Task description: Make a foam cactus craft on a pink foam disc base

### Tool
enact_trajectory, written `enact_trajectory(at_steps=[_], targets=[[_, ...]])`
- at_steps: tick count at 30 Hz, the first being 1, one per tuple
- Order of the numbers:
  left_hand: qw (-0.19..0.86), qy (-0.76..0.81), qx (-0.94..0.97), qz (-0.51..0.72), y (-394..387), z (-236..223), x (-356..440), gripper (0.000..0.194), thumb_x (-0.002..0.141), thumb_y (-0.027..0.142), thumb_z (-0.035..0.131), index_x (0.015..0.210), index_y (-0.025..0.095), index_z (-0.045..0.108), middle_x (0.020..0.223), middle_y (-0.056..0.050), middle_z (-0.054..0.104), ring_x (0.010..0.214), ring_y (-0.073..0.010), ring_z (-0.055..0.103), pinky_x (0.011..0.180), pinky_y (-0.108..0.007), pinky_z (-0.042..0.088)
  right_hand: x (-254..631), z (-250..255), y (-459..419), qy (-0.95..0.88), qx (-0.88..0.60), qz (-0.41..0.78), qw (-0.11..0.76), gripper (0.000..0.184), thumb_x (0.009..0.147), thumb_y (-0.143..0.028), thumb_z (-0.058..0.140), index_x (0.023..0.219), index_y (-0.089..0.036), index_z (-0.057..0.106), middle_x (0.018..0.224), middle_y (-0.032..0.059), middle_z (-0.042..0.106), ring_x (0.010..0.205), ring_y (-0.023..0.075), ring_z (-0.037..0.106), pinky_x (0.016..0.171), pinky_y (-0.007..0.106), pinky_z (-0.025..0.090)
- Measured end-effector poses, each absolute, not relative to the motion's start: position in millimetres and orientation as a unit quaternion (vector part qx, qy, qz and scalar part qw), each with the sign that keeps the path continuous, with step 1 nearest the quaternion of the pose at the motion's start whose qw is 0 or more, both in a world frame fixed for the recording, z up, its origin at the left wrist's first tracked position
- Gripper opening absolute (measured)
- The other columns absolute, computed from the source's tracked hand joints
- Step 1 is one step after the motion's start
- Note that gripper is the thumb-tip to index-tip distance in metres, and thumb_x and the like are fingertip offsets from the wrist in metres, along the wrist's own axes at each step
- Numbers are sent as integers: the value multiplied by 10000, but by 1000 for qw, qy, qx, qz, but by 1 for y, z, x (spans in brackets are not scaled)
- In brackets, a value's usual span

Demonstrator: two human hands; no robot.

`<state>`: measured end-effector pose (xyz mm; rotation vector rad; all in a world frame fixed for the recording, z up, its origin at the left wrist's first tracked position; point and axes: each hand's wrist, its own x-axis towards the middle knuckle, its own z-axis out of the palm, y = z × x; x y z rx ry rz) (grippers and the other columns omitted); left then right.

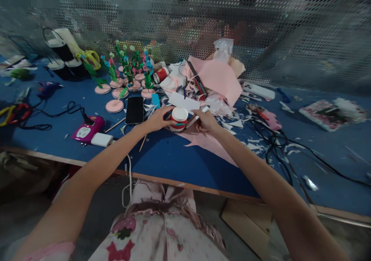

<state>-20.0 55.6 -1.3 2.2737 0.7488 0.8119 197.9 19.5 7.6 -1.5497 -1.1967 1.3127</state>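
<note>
My left hand (pixel 159 119) is closed around the left side of a small red tub with a white lid (pixel 179 115), which stands upright at the table's front middle. In my right hand (pixel 206 121) is a slim white pen (pixel 197 117), its lower end slanting toward the tub's right side. Whether the pen's end touches anything is too small to tell. Beneath the tub and my right hand lies a pink sheet (pixel 214 147) with a ragged edge. A white paper piece (pixel 184 102) is just behind the tub.
Several flower models on pink discs (pixel 114 105) stand back left. A black phone (pixel 135 110) and a purple power adapter (pixel 88 129) lie left. Scissors (pixel 17 113) sit far left. Pink sheets (pixel 217 75) and scraps pile behind; black cables (pixel 272 137) run right.
</note>
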Motion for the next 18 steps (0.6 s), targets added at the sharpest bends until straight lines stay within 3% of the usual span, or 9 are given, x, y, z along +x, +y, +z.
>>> enact_trajectory(at_steps=[6, 14, 18], targets=[[256, 304, 869, 295, 56, -1, -20, 579, 743, 420, 690, 1236, 169, 520, 1247, -138, 584, 1154, -275, 518, 979, -445, 408, 194, 8, 31, -479, -617, 501, 373, 434, 803, -367, 489, 415, -181, 436, 264, 19, 426, 199, 77, 284, 243, 196, 152], [252, 311, 870, 288, 55, 1, -20, 563, 748, 381, 696, 1228, 148, 519, 1243, -136, 585, 1145, -262, 516, 977, -420, 399, 192, 16, 38, -476, -643, 488, 350, 362, 791, -286, 427, 453, -162, 467, 327, 54, 507, 215, 67, 280, 240, 187, 183], [260, 304, 869, 292, 56, -1, -20, 577, 740, 379, 704, 1226, 131, 519, 1249, -152, 581, 1133, -268, 518, 976, -440, 395, 191, 17, 43, -477, -648, 482, 346, 325, 790, -261, 422, 488, -159, 486, 298, 33, 468, 217, 66, 290, 241, 171, 179]])
